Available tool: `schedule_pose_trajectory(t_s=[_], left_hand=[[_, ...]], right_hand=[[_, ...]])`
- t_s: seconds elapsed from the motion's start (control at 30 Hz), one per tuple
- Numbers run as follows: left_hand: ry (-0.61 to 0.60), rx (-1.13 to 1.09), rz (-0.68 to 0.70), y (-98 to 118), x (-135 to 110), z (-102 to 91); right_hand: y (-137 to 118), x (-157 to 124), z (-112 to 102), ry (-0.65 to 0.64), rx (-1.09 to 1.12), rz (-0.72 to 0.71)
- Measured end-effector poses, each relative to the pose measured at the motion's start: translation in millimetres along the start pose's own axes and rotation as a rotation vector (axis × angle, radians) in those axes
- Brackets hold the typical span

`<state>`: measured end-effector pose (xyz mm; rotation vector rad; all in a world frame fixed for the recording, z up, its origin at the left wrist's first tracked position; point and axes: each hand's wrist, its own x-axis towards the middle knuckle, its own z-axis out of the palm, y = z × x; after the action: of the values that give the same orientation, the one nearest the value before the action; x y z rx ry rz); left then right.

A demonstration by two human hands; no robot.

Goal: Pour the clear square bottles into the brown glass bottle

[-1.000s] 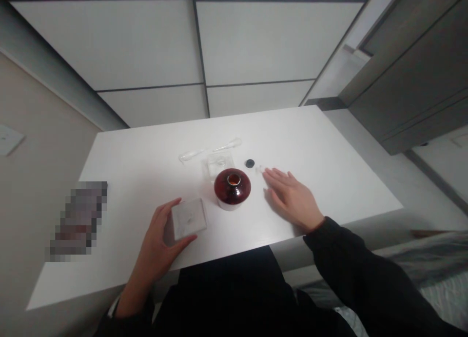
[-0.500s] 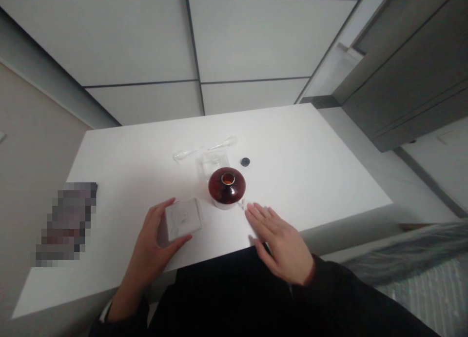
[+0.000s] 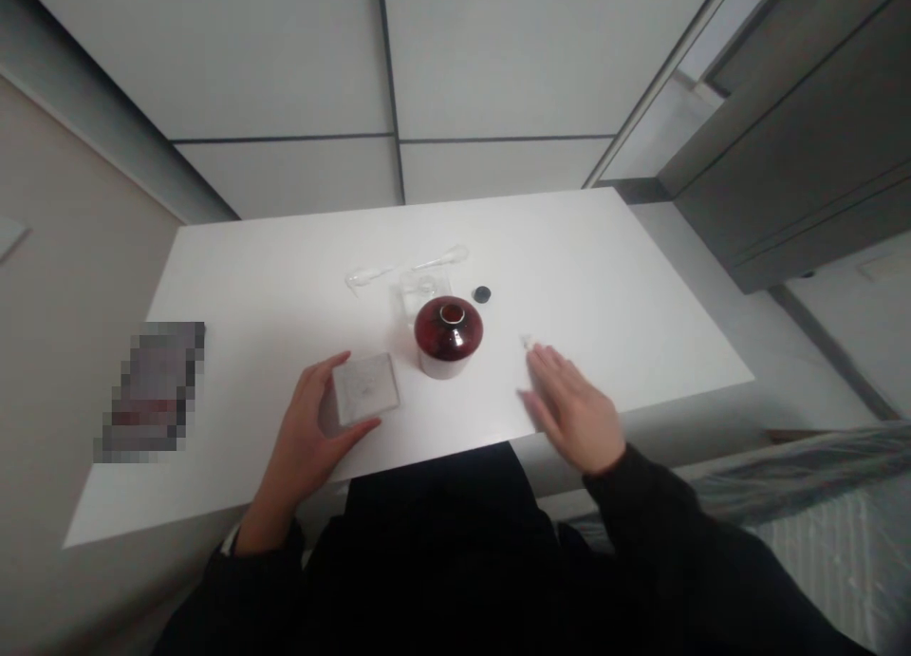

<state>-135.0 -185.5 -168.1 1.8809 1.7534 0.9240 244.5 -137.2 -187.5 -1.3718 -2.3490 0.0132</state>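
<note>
My left hand (image 3: 309, 428) has its thumb and fingers around the sides of a clear square block or box (image 3: 366, 388) on the table. To the right of it stands a jar (image 3: 448, 331) with a dark red, glossy, domed upper part, a round opening on top and a pale lower part. My right hand (image 3: 578, 411) lies with its fingers stretched out near the table's front edge, right of the jar. At its fingertips is a small clear piece (image 3: 527, 340), too small to name.
Behind the jar lies another clear square piece (image 3: 419, 290). Two clear slim items (image 3: 370, 276) lie farther back, beside a small dark round cap (image 3: 482, 294). A blurred-out flat object (image 3: 153, 390) is on the white table (image 3: 249, 286) at left. White panels (image 3: 285, 172) rise behind.
My right hand has slid right, away from the jar, and the small clear piece has moved with its fingertips. My left hand keeps hold of the clear square block. The view has shifted slightly.
</note>
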Motion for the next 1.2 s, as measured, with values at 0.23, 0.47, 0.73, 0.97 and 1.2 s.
schedule_pose_trajectory(t_s=[0.23,0.47,0.73,0.97,1.2], left_hand=[[0.001,-0.037,-0.012,-1.3,1.5,1.1],[-0.005,-0.058,-0.008,0.5,2.4,-0.2],[0.008,-0.046,-0.013,2.9,2.6,-0.3],[0.019,-0.029,-0.022,1.3,1.9,0.2],[0.002,-0.067,-0.036,2.8,1.2,0.7]], right_hand=[[-124.6,-33.3,10.4,-0.206,0.174,-0.311],[81.0,-32.6,-19.9,-0.112,-0.123,0.343],[-10.6,-34.2,7.3,-0.034,-0.028,0.191],[-148.5,-29.2,27.9,-0.200,0.252,-0.239],[27.6,-45.0,-11.8,0.031,-0.017,0.189]])
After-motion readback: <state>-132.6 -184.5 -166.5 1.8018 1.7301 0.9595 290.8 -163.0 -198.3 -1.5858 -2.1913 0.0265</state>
